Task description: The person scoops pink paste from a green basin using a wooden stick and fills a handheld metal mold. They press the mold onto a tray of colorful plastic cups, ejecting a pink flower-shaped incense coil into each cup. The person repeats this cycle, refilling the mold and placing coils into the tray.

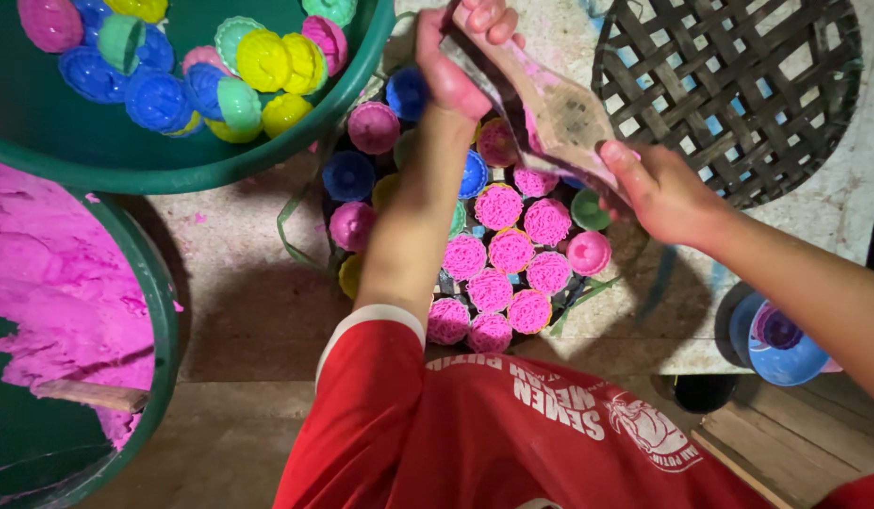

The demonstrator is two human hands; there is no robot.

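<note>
we hold the worn flat scraper (560,118) mid-frame above the pink-filled moulds (509,251), left hand (461,57) pinching its top end, right hand (659,193) gripping the lower; we'd best keep it level, sweeping gently.

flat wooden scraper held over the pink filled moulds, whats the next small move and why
Probably lower the flat wooden scraper, held at both ends by the left hand and right hand, onto the small round moulds heaped with pink paste and draw it across. The paste stands rough above the rims, while the scraper is lifted clear of it, tilted above the woven tray.
</note>
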